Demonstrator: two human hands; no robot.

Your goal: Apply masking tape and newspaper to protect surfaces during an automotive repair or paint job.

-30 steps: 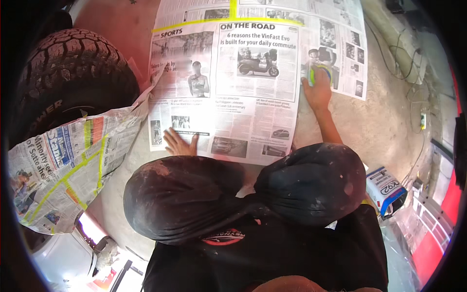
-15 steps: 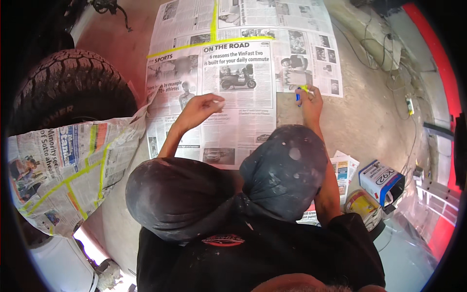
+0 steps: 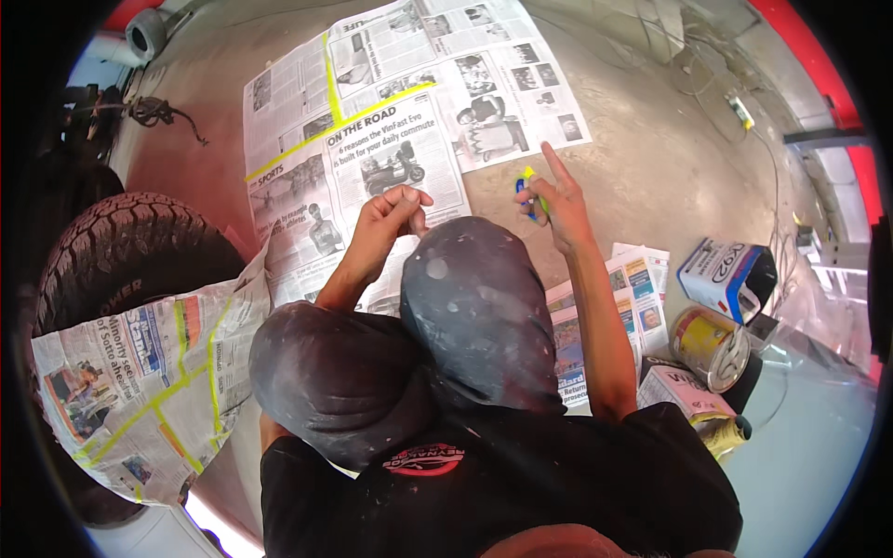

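Joined newspaper sheets (image 3: pixel 307 177) lie spread on the floor in front of me, with yellow tape strips (image 3: pixel 339 119) along their seams. Over the near part of these sheets, my left hand (image 3: pixel 395 214) is closed, thumb and fingertips together; whatever they may pinch is too small to make out. My right hand (image 3: pixel 558 200) is over bare floor, just off the sheets' right edge. Its other fingers grip a small blue and yellow-green object, apparently a roll of yellow tape (image 3: pixel 524 197), partly hidden by the fingers. The index finger stretches out toward the newspaper's lower right corner.
At left, a large tire (image 3: pixel 130 246) stands beside a taped newspaper cover (image 3: pixel 139 391). Loose newspapers (image 3: pixel 623 298) lie by my right forearm. Past them are a white-and-blue can (image 3: pixel 716 279), a round yellow tin (image 3: pixel 702 344) and a pink-and-white box (image 3: pixel 684 391). A cable (image 3: pixel 693 65) trails at far right.
The view has turned, so the newspaper sits further left and tilted. My left hand's fingers have curled together. My right index finger has straightened while the tape roll stays in that hand.
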